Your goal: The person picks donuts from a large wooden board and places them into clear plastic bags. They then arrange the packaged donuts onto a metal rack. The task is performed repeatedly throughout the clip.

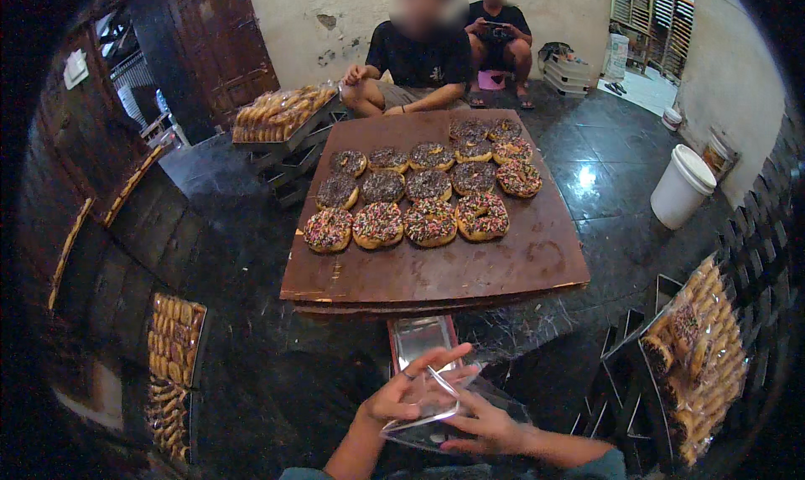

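Note:
In front of my body, low in the view, is a clear plastic bag (pixel 419 432). My left hand (pixel 394 398) holds it at the left side of its mouth, thumb and fingers spread around the plastic. My right hand (pixel 493 430) grips the bag from the right, its fingers pointing toward the left hand. No donut shows inside the bag. Beyond my hands, a brown board (pixel 377 280) carries rows of donuts. Those in the near row, such as one sprinkled donut (pixel 429 222), wear coloured sprinkles; most farther ones, like one chocolate donut (pixel 384 186), have dark toppings.
A tray of packed bread (pixel 281 115) stands left of the board; more packed bread (pixel 174 339) lies lower left. At right is a rack with bagged pastries (pixel 700 354). A white bucket (pixel 683 186) is on the floor. Two people sit beyond the board, one person (pixel 423 65) close to it.

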Demonstrator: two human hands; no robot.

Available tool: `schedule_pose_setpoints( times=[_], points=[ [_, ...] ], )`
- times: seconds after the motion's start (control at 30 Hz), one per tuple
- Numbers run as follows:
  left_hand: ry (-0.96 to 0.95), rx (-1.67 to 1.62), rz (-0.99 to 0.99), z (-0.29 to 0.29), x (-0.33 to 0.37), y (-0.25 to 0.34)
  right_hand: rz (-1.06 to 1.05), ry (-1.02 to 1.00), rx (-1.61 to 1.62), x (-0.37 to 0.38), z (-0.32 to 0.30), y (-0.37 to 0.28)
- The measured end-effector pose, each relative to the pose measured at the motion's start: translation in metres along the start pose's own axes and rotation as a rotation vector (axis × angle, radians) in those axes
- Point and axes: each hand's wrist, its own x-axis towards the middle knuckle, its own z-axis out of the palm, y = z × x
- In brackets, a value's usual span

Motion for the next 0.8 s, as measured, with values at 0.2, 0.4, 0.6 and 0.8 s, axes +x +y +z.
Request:
schedule_pose_setpoints(
  times=[0.2, 0.4, 0.6, 0.8],
  points=[
    [-0.009, -0.068, 0.065, 0.004, 0.002, -0.013, -0.036, 0.038, 0.058, -0.006, 0.017, 0.019],
    [0.159, 0.121, 0.369, -0.002, -0.016, -0.022, 0.117, 0.127, 0.015, 0.024, 0.004, 0.010],
    [0.803, -0.084, 0.339, -0.017, -0.020, -0.054, 0.171, -0.194, -0.134, 0.032, 0.013, 0.039],
    [0.840, -0.070, 0.515, -0.037, -0.038, -0.014, 0.213, -0.159, -0.179, 0.040, -0.051, 0.031]
  ],
)
